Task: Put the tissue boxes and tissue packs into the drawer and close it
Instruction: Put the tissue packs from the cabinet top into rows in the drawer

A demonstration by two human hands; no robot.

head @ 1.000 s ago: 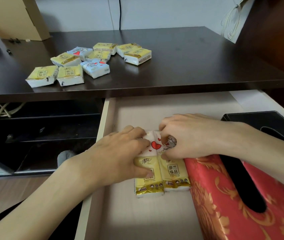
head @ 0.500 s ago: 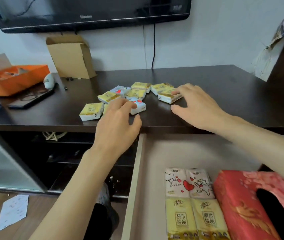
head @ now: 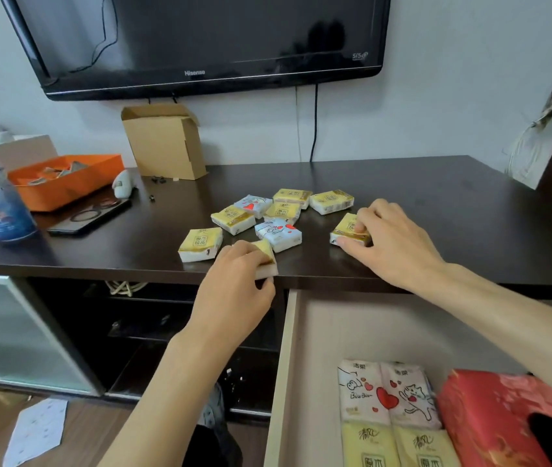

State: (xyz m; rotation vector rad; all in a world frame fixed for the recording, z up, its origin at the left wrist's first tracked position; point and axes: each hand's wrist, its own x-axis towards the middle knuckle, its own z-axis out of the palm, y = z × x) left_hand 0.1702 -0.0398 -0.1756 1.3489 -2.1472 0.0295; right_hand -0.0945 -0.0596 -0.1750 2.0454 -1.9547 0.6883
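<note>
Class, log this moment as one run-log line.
left hand: gripping yellow tissue pack | right hand: gripping yellow tissue pack | drawer: open, partly filled

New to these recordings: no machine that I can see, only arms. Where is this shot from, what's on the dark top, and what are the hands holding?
There is no robot: a person wears a camera on the head, looking down at their own hands. The left hand pinches a yellow tissue pack at the edge of the dark tabletop. The right hand grips another yellow pack. More loose packs lie between them. Below, the open drawer holds four packs beside a red tissue box.
</note>
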